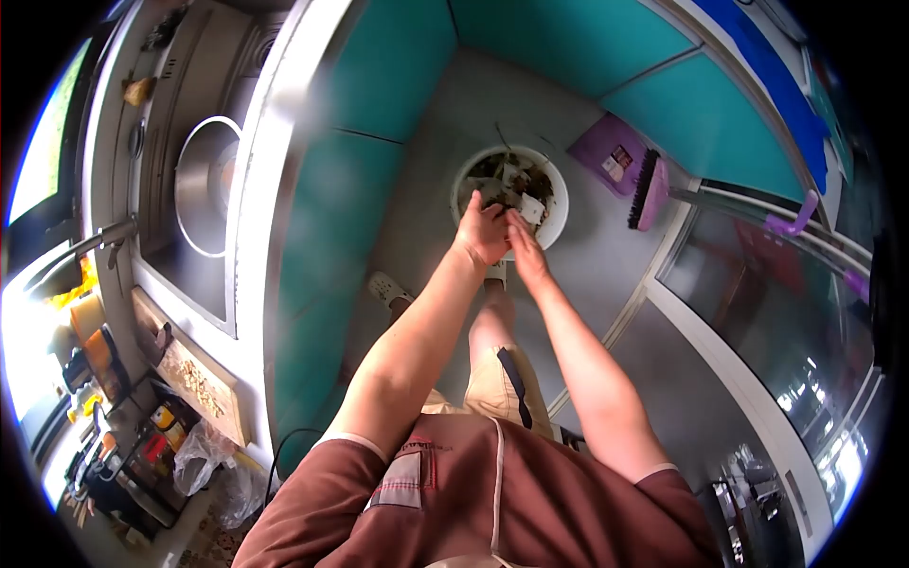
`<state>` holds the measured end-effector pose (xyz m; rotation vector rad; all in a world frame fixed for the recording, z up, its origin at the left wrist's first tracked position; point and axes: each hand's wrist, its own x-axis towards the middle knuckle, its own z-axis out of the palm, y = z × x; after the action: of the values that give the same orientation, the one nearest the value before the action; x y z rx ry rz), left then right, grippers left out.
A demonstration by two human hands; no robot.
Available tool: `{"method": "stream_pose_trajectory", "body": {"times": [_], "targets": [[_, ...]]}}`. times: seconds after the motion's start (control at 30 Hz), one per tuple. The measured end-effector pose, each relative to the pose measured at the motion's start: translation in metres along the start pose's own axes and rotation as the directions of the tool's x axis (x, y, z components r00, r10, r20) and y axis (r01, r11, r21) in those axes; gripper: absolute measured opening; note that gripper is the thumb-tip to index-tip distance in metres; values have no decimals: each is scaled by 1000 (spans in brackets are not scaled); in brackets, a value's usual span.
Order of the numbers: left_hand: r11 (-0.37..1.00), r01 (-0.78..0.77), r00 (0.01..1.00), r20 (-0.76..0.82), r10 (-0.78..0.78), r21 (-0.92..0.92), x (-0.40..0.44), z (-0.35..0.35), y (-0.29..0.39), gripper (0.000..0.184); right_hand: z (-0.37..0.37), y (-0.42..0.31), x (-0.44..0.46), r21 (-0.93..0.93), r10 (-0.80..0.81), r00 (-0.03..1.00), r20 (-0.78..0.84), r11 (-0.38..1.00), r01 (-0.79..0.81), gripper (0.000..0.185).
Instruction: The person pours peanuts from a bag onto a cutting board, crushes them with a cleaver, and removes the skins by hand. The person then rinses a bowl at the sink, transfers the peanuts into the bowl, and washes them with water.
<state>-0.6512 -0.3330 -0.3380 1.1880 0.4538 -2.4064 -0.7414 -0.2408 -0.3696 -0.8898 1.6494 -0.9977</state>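
Observation:
A round white bin (559, 213) stands on the grey floor, holding dark leafy scraps (488, 170) and pale crumpled pieces. Over its near rim I hold both hands close together. My left hand (484, 233) has its thumb raised and its fingers spread toward the right. Against or just beside it is my right hand (528, 250), its fingers stretched out flat. I see nothing held in either hand. Whether the palms actually touch cannot be made out.
Right of the bin are a purple dustpan (598, 150) and a broom (648, 192). Teal cabinet panels (360, 189) border the floor. On the left counter are a sink with a metal pot (201, 189), a chopping board (227, 402) with chopped pieces, and a plastic bag (204, 456).

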Motion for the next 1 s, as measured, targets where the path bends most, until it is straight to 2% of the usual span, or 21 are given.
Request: {"method": "stream_pose_trajectory", "body": {"times": [0.07, 0.17, 0.23, 0.27, 0.3, 0.33, 0.37, 0.43, 0.47, 0.5, 0.53, 0.57, 0.67, 0.73, 0.77, 0.83, 0.87, 0.9, 0.93, 0.97, 1.0], "targets": [[998, -20, 999, -49, 23, 60, -21, 19, 0, 79, -11, 5, 8, 47, 95, 995, 43, 994, -97, 42], [991, -87, 991, -89, 96, 99, -10, 15, -4, 68, -21, -42, 3, 8, -34, 988, 152, 999, 33, 40], [970, -226, 950, -198, 240, 91, 3, 17, -14, 57, -11, -59, -1, 127, -9, 976, 215, 992, -19, 39], [968, -144, 943, -270, 198, 205, -13, 31, -13, 57, -20, 12, 17, 284, 67, 973, 219, 950, -130, 39], [982, -72, 988, -122, 94, 173, 14, 8, -14, 54, -29, 84, 35, 435, 143, 965, 222, 871, -229, 40], [979, -41, 991, -119, 66, 201, -11, 25, -6, 49, -24, -27, 23, 237, 377, 896, 236, 872, -429, 43], [965, -161, 979, -89, 182, 206, -45, 43, -4, 45, -42, 11, 44, 75, 354, 910, 216, 923, -377, 47], [843, -305, 932, -41, 359, 444, -131, 69, 14, 44, -46, -29, 31, 80, 297, 953, 59, 950, -301, 43], [605, -480, 841, 136, 524, 635, -153, 58, 23, 41, -55, -40, 30, -38, 280, 959, 39, 960, -279, 42], [296, -600, 718, 337, 608, 743, -171, 46, 33, 39, -68, -19, 40, -160, 178, 983, 46, 973, -169, 40], [-5, -566, 605, 419, 677, 824, -196, 37, 44, 36, -86, 16, 57, -269, 194, 980, -40, 943, -198, 39], [-93, -559, 534, 444, 720, 824, -227, 28, 53, 33, -91, 8, 59, -235, 273, 962, -17, 934, -269, 38], [-62, -503, 531, 365, 764, 862, -323, -13, 80, 26, -83, -33, 44, -328, 333, 943, -19, 889, -321, 29], [-112, -493, 370, 325, 870, 863, -370, -58, 90, 22, -66, -66, 26, -326, 385, 923, 17, 875, -359, 25], [-52, -606, 321, 304, 897, 794, -390, -85, 98, 19, -54, -80, 14, -319, 396, 918, 14, 872, -371, 24], [-105, -548, 118, 201, 973, 830, -437, -137, 112, 19, -22, -118, -12, -349, 390, 919, 52, 870, -349, 23], [-124, -425, 17, 144, 989, 897, -467, -160, 117, 16, -6, -132, -24, -343, 387, 918, 84, 877, -338, 23], [-133, -409, -88, 106, 991, 903, -489, -188, 123, 14, 11, -144, -37, -333, 385, 916, 112, 883, -331, 22], [-148, -296, -191, 94, 977, 944, -512, -214, 130, 13, 34, -163, -50, -328, 375, 916, 144, 891, -313, 23], [-100, -298, -248, 25, 968, 949, -524, -244, 139, 11, 54, -173, -57, -326, 357, 907, 221, 904, -277, 23], [-103, -187, -316, 40, 948, 977, -536, -268, 148, 11, 72, -177, -61, -314, 311, 898, 311, 926, -211, 22]]}}
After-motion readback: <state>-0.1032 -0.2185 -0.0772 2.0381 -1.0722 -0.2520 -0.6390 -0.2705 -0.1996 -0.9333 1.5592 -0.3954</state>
